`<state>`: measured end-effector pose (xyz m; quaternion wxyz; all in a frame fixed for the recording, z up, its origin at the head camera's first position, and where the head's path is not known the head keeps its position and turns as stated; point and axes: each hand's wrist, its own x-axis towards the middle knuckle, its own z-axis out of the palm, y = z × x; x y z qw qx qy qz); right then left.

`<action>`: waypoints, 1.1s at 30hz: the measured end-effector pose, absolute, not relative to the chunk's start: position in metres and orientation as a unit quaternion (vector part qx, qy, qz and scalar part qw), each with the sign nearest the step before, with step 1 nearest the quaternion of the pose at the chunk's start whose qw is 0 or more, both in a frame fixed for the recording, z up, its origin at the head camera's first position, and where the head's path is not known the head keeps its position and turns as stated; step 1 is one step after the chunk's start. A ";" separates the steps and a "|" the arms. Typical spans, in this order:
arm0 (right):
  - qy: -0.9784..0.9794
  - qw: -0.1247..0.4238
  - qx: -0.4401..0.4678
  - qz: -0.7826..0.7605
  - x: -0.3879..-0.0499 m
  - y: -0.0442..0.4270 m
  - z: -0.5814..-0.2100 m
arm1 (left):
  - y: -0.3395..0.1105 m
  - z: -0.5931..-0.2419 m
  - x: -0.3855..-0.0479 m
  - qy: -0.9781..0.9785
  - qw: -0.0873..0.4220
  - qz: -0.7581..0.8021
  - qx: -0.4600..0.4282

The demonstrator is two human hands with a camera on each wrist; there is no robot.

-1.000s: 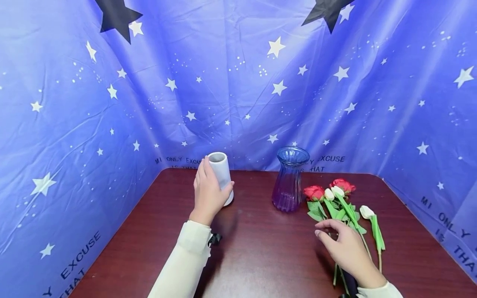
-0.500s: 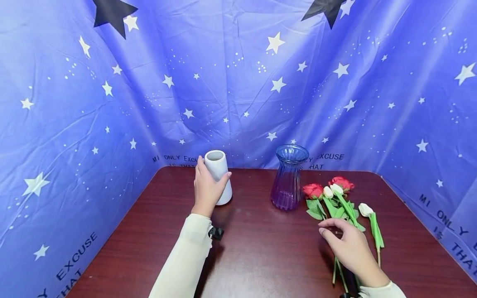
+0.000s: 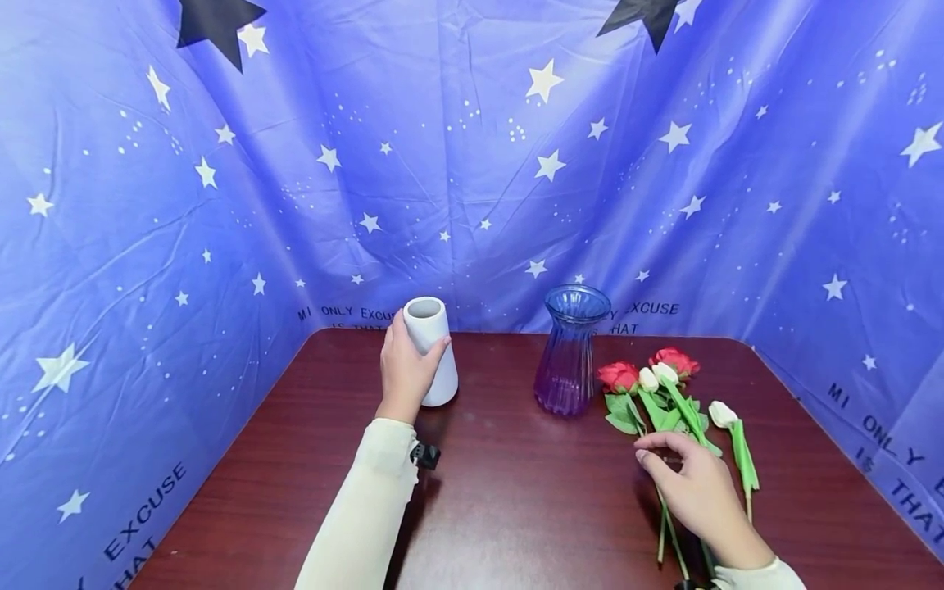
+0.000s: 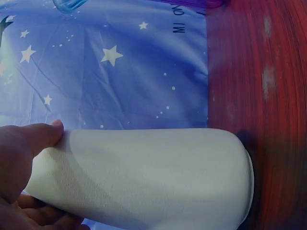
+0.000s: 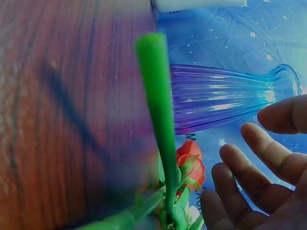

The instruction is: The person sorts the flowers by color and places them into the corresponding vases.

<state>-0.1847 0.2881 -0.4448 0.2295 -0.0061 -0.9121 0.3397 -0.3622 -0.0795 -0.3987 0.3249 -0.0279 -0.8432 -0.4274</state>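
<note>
My left hand (image 3: 407, 373) grips a white vase (image 3: 440, 381) near its top, with the thumb on the side towards me and the fingers round the far left side. The vase stands upright on the table, its mouth uncovered. In the left wrist view, the thumb and curled fingers (image 4: 41, 211) lie on either side of the white vase (image 4: 144, 177). My right hand (image 3: 696, 487) hovers over the flower stems, fingers relaxed and holding nothing. Beneath and beyond it lie red roses (image 3: 618, 377) and white tulips (image 3: 665, 374) with green leaves.
A ribbed glass vase (image 3: 566, 360), blue above and purple below, stands right of the white one. A separate white tulip (image 3: 723, 415) lies at the far right. Starry blue cloth (image 3: 472, 164) encloses the dark red table (image 3: 509, 508).
The left thumb has slid up and across the white vase, and the hand has settled round it. The right hand has drifted slightly to the right. The head view has shifted a little.
</note>
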 end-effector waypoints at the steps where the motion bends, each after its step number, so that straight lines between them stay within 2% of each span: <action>1: -0.912 0.231 -0.007 0.339 -0.184 0.288 -0.445 | -0.080 -0.399 -0.362 -0.844 0.323 -0.426 -0.030; 9: -0.912 0.249 -0.013 0.326 -0.183 0.295 -0.447 | -0.080 -0.396 -0.358 -0.858 0.296 -0.417 -0.036; 16: -0.908 0.271 -0.032 0.317 -0.183 0.306 -0.442 | -0.083 -0.395 -0.356 -0.866 0.298 -0.401 -0.029; 23: -0.917 0.258 -0.089 0.292 -0.182 0.319 -0.440 | -0.084 -0.395 -0.351 -0.875 0.284 -0.390 -0.037; 33: -0.921 0.241 -0.113 0.285 -0.184 0.330 -0.443 | -0.085 -0.395 -0.351 -0.871 0.262 -0.413 -0.046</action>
